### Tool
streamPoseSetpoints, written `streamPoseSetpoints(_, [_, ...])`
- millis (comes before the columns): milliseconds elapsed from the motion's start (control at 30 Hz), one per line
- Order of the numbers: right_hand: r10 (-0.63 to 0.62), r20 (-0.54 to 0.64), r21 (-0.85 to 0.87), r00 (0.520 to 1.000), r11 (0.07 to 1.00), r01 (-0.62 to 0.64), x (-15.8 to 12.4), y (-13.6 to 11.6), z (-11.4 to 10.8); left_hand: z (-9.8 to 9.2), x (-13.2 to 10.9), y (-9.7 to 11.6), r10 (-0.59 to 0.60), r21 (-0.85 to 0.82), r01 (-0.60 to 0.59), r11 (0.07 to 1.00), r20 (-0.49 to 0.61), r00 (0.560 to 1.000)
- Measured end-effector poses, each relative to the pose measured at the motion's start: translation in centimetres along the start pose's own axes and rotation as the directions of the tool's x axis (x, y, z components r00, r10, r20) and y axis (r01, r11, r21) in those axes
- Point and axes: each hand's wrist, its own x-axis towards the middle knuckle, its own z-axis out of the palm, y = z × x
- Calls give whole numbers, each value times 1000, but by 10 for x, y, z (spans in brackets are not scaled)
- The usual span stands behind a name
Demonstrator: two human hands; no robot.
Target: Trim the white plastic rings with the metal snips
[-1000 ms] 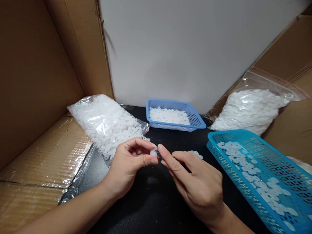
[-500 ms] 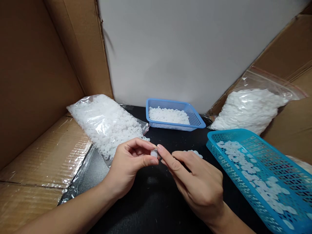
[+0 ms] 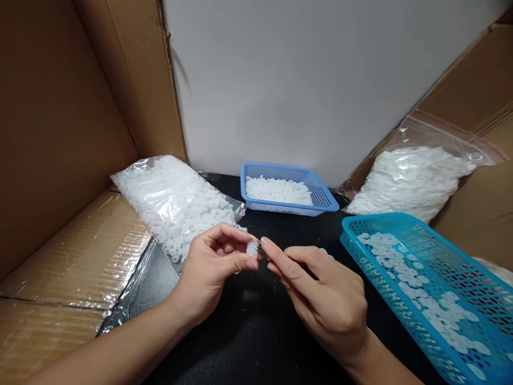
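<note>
My left hand [image 3: 218, 262] pinches a small white plastic piece [image 3: 252, 249] between thumb and fingertips, over the black table. Just to the right, my right hand [image 3: 320, 294] is closed, its index finger and thumb around something thin and dark that reaches toward the white piece; it is too small to name. Behind my right hand a few white discs [image 3: 325, 251] show in part on the table. A teal basket [image 3: 385, 289] with flat white discs stands to the right of my right hand.
A clear bag of small white rings [image 3: 172, 198] lies at the left. The blue basket [image 3: 288, 206] at the back holds small white pieces. Another filled clear bag [image 3: 409, 176] leans at the back right. Cardboard walls [image 3: 132, 69] stand at both sides.
My right fingertips have drawn slightly away from the white piece, so more of it shows. My right hand now covers more of the discs on the table.
</note>
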Motion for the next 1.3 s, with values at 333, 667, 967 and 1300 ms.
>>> streamPoseSetpoints(333, [-14,19,-43,1000,999,15,1,-1,0,0,-1,-1,-5,-7,6,1000,22,1000])
streamPoseSetpoints(667, [-42,33,-80,999,996,45,1,0,-3,-1,-2,0,-10,14,10,1000,10,1000])
streamPoseSetpoints(967, [-40,-2,-60,999,997,40,-4,2,0,0,-2,-1,-29,-18,30,999,63,998])
streamPoseSetpoints(1300, [487,30,424,873,785,-452,2,3,7,-6,0,-1,110,130,-132,983,165,980])
